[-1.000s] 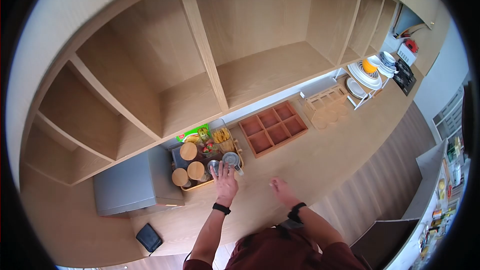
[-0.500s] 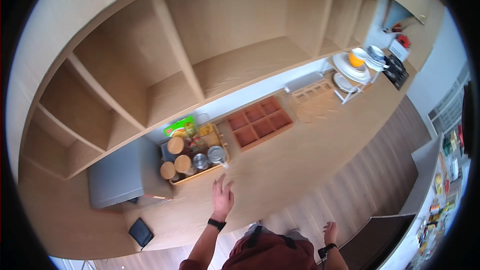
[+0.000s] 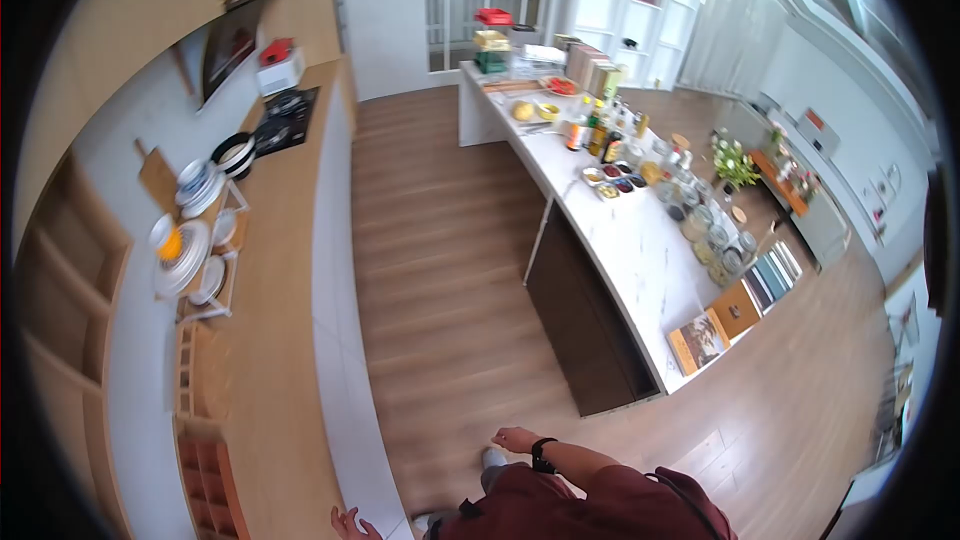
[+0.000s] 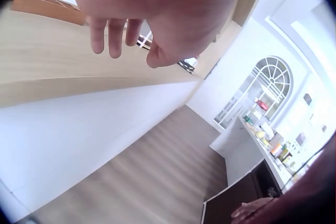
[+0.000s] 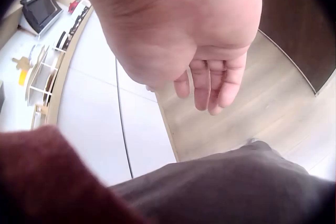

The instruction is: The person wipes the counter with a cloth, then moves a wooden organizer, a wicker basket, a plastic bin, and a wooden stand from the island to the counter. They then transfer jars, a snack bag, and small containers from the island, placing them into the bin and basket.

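Observation:
At the bottom edge of the head view is my left hand [image 3: 356, 524], beside the wooden counter [image 3: 280, 390]. Its fingers hang loosely and hold nothing, as the left wrist view of the hand [image 4: 152, 19] confirms. My right hand [image 3: 515, 439] hangs over the floor in front of my body, with a black band on the wrist. In the right wrist view its fingers [image 5: 201, 87] droop, relaxed, with nothing in them. Closest to the left hand on the counter is a reddish-brown divided tray [image 3: 228, 488].
A marble-topped island [image 3: 625, 270] stands to the right, bearing jars [image 3: 715, 240], bottles [image 3: 597, 135], small bowls and books [image 3: 700, 340]. Along the left counter are a dish rack with plates [image 3: 185, 258], a pan [image 3: 234, 155] and a stove [image 3: 284, 122]. Wooden floor [image 3: 440, 270] runs between them.
The left hand has come away from the glass jars in the basket. My head and body have turned right, bringing the island into view and the basket out of it. Both hands have lowered.

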Demonstrator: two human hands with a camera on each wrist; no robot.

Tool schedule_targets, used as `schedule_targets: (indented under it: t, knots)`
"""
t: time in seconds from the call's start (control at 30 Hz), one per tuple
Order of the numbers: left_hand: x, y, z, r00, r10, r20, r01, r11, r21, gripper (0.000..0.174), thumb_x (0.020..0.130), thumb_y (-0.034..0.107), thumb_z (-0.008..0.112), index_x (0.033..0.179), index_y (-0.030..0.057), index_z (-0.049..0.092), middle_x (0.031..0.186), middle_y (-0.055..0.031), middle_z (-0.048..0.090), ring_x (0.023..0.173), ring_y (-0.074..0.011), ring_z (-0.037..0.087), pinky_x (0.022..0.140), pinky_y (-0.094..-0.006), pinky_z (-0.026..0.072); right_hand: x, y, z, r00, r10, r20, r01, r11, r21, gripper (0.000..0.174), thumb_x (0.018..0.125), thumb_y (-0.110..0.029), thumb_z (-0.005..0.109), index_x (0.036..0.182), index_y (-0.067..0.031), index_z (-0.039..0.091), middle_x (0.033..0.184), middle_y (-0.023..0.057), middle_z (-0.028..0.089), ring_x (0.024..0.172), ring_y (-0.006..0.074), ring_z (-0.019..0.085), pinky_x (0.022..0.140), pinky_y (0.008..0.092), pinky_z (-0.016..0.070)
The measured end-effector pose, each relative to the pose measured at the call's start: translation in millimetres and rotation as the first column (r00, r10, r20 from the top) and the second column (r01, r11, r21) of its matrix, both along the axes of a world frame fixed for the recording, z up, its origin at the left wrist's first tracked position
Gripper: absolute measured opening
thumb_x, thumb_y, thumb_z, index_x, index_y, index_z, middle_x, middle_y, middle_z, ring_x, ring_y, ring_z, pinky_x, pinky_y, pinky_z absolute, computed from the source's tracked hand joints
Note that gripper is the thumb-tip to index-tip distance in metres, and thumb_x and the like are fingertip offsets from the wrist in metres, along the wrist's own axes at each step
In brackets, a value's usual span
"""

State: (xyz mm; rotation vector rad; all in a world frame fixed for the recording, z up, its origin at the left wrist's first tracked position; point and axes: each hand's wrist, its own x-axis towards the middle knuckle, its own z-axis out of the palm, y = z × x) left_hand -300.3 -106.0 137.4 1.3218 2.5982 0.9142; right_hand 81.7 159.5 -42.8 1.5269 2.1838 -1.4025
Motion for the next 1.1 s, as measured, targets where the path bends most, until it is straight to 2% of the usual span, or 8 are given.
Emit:
schedule_targets:
  t: [0.17, 0.23, 0.4, 0.5, 0.57, 0.63, 0.83, 1.1]
  knots:
    - [32.6, 102.2, 18.7, 0.957, -0.237, -0.168, 0.232, 0.972, -0.048, 0.027, 0.095, 0.007, 0.060, 0.119, 0.0049, 0.071, 0.148, -0.0238, 0.051, 0.127, -0.0422, 0.057, 0.108, -0.0469, 0.0484, 68.9, 16.1, 14.3, 0.972, -0.231, 0.048, 0.233, 0.972, -0.040, 0.051, 0.106, -0.050, 0.051, 0.123, -0.0067, 0.070, 0.121, 0.0228, 0.073, 0.117, 0.0439, 0.066, 0.101, 0.0511, 0.0521]
    - [49.7, 139.5, 19.7, 0.957, -0.237, 0.165, 0.253, 0.964, -0.085, 0.028, 0.093, 0.004, 0.062, 0.119, 0.0066, 0.072, 0.148, -0.0224, 0.052, 0.126, -0.0407, 0.058, 0.108, -0.0454, 0.0484, 101.6, 15.1, 1.7, 0.946, -0.321, 0.039, 0.322, 0.947, -0.024, 0.051, 0.105, -0.050, 0.051, 0.122, -0.0060, 0.071, 0.122, 0.0250, 0.071, 0.118, 0.0451, 0.065, 0.102, 0.0526, 0.0514]
    - [66.9, 227.9, -8.5, 0.870, -0.463, 0.170, 0.487, 0.859, -0.157, 0.028, 0.093, 0.006, 0.065, 0.120, 0.0072, 0.072, 0.148, -0.0219, 0.052, 0.131, -0.0418, 0.056, 0.111, -0.0457, 0.0467, 180.3, -15.1, -53.9, 0.945, -0.325, 0.021, 0.314, 0.926, 0.209, 0.047, 0.106, -0.044, 0.050, 0.121, -0.0043, 0.071, 0.125, 0.0226, 0.072, 0.117, 0.0417, 0.067, 0.101, 0.0512, 0.0533]
    - [68.2, 288.8, -58.9, 0.822, -0.552, 0.143, 0.568, 0.813, -0.128, 0.032, 0.094, 0.010, 0.066, 0.125, 0.0079, 0.070, 0.149, -0.0220, 0.052, 0.134, -0.0418, 0.053, 0.113, -0.0457, 0.0455, 200.1, -24.7, -12.2, 0.774, -0.633, -0.010, 0.633, 0.774, -0.005, 0.045, 0.106, -0.042, 0.052, 0.119, -0.0034, 0.072, 0.119, 0.0206, 0.075, 0.113, 0.0396, 0.070, 0.098, 0.0491, 0.0555]
    - [85.1, 338.8, -54.5, 0.748, -0.656, 0.100, 0.662, 0.725, -0.190, 0.035, 0.097, 0.014, 0.066, 0.131, 0.0083, 0.067, 0.150, -0.0216, 0.051, 0.138, -0.0423, 0.049, 0.115, -0.0472, 0.0440, 208.8, -29.7, -11.8, 0.557, -0.830, 0.007, 0.830, 0.557, -0.017, 0.041, 0.105, -0.038, 0.059, 0.116, 0.0001, 0.071, 0.098, 0.0129, 0.079, 0.086, 0.0236, 0.078, 0.080, 0.0389, 0.0613]
    - [118.5, 391.6, -31.7, 0.721, -0.665, 0.194, 0.686, 0.724, -0.068, 0.039, 0.085, 0.001, 0.066, 0.124, 0.0060, 0.070, 0.145, -0.0210, 0.055, 0.128, -0.0408, 0.059, 0.107, -0.0485, 0.0489, 213.6, -23.3, 9.1, 0.487, -0.874, 0.006, 0.873, 0.486, -0.040, 0.037, 0.105, -0.034, 0.060, 0.116, -0.0002, 0.071, 0.100, 0.0138, 0.079, 0.085, 0.0241, 0.078, 0.078, 0.0376, 0.0614]
    - [187.2, 545.3, -12.9, 0.529, -0.821, 0.215, 0.842, 0.539, -0.013, 0.040, 0.085, 0.004, 0.071, 0.125, 0.0086, 0.069, 0.144, -0.0196, 0.056, 0.126, -0.0398, 0.060, 0.104, -0.0459, 0.0517, 214.1, 36.7, 55.9, 0.128, -0.986, -0.110, 0.992, 0.129, -0.004, 0.034, 0.106, -0.030, 0.058, 0.113, -0.0002, 0.072, 0.098, 0.0149, 0.079, 0.085, 0.0241, 0.078, 0.077, 0.0366, 0.0614]
    - [273.2, 693.8, -12.0, 0.185, -0.953, 0.241, 0.982, 0.191, 0.004, 0.037, 0.087, 0.006, 0.072, 0.124, 0.0094, 0.069, 0.148, -0.0161, 0.053, 0.120, -0.0365, 0.063, 0.101, -0.0446, 0.0530, 226.2, 149.1, 125.7, 0.111, -0.961, -0.254, 0.987, 0.076, 0.144, 0.028, 0.105, -0.023, 0.060, 0.110, 0.0019, 0.070, 0.098, 0.0157, 0.078, 0.087, 0.0261, 0.077, 0.078, 0.0377, 0.0604]
